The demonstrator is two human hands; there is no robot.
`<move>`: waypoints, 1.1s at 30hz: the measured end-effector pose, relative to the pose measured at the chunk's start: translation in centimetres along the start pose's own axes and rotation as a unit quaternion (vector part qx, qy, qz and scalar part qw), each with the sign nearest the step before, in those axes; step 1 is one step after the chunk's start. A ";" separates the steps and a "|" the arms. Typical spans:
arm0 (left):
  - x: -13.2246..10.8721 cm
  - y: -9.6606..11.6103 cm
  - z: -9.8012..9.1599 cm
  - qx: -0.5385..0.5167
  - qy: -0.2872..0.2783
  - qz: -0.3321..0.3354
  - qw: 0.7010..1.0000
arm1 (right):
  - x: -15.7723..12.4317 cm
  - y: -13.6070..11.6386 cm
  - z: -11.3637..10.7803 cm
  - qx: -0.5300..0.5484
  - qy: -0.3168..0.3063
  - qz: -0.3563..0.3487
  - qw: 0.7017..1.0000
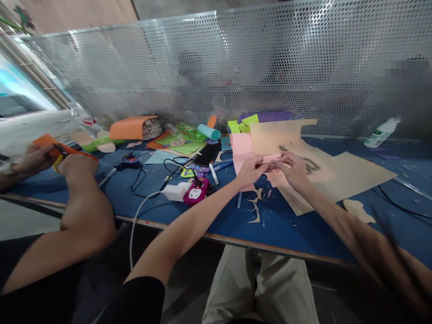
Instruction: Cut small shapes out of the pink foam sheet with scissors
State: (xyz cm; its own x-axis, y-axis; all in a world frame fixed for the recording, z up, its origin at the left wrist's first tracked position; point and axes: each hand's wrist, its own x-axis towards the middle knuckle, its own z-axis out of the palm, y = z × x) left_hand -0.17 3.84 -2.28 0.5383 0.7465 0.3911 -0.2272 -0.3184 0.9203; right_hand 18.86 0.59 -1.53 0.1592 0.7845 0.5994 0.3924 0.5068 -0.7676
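Observation:
Between my two hands is a small piece of pink paper, held over the table. My left hand pinches its left end. The fingers of my right hand close on its right end. Behind them lies a larger pink sheet, beside wide tan paper that curls up at the back. Scissors rest on the tan paper, close to my right hand. Thin paper scraps are strewn on the blue table just in front of my hands.
At left, a co-worker's hands hold yellow-handled scissors and orange paper. A purple power adapter with cables, a white marker and a phone lie left of me. A white bottle stands tilted at right, before a perforated metal screen.

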 end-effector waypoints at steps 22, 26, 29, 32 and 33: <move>0.2 -0.5 -0.1 0.052 0.031 -0.006 0.998 | 0.1 0.6 0.2 0.079 -0.011 0.053 0.995; 0.4 -0.8 -0.2 0.040 0.036 -0.010 0.998 | 0.1 0.5 0.2 0.061 -0.011 0.057 0.996; 0.5 -0.9 -0.3 0.019 0.030 -0.013 0.999 | 0.1 0.5 0.1 0.052 -0.013 0.057 0.997; 0.5 -1.0 -0.3 0.020 0.023 -0.015 0.999 | 0.1 0.7 0.1 0.048 -0.015 0.060 0.997; 0.5 -0.9 -0.3 0.024 0.025 -0.015 0.999 | 0.1 0.7 0.1 0.047 -0.016 0.060 0.997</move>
State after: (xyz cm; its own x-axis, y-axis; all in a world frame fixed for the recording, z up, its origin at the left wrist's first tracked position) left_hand 0.02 4.69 -2.95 0.5035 0.7833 0.3647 -0.1717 -0.3230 0.9307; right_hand 19.05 1.09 -2.06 0.1697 0.8522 0.4949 0.2861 0.4380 -0.8523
